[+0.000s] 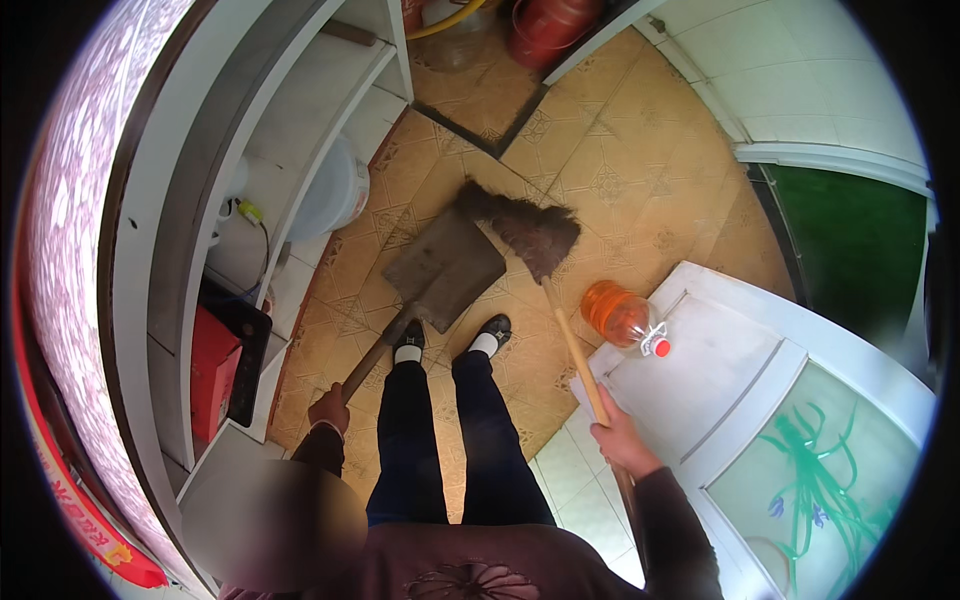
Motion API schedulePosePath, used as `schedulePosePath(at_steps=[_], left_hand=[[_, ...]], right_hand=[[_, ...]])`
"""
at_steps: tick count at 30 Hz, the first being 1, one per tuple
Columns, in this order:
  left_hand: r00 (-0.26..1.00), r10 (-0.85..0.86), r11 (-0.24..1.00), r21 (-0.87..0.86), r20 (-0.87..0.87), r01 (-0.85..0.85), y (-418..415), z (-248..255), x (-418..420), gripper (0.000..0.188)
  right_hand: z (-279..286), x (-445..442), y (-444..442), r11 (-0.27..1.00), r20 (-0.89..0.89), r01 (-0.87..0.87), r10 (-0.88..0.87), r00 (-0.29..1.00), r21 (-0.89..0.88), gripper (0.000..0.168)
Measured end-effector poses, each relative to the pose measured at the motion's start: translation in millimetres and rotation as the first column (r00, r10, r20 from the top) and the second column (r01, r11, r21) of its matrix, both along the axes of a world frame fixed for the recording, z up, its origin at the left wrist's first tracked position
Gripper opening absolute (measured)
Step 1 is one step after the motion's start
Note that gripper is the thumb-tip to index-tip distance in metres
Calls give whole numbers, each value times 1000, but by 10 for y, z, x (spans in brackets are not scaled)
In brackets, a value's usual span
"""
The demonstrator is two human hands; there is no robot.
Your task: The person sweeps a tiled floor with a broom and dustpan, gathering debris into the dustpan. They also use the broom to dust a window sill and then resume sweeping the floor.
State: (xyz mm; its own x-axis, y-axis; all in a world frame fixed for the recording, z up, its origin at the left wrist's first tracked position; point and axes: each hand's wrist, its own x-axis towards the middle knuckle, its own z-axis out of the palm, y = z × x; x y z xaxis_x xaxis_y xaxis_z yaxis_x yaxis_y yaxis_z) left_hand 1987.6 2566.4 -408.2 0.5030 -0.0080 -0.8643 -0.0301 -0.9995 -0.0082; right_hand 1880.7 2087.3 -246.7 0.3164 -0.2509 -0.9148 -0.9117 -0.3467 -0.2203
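Note:
My left hand is closed around the wooden handle of a flat metal shovel, whose blade lies on the patterned tile floor in front of my shoes. With my right hand I grip the wooden handle of a broom. The dark bristles of the broom touch the floor just beyond and to the right of the blade, and some reach its far corner. A clear plastic jug of orange liquid with a red cap stands right of the broom handle.
On the left are white shelves with a translucent bucket and a red box. A white door with a glass pane stands at the right, near the jug. Red buckets sit at the top, past a dark floor edging.

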Motion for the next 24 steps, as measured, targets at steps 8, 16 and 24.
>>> schedulePosePath(at_steps=[8,16,24], left_hand=[[997,-73,997,2,11,73,121,-71,76,26],[993,-110,992,61,48,107,276,-85,28,27],[990,-125,990,81,73,119,298,-106,143,23]], right_hand=[[-27,299,-392,916,80,380,-373,925,-127,75],[288,-28,650,828,-161,413,-381,911,378,73],[521,463,132,968,66,249,-249,966,2,76]])
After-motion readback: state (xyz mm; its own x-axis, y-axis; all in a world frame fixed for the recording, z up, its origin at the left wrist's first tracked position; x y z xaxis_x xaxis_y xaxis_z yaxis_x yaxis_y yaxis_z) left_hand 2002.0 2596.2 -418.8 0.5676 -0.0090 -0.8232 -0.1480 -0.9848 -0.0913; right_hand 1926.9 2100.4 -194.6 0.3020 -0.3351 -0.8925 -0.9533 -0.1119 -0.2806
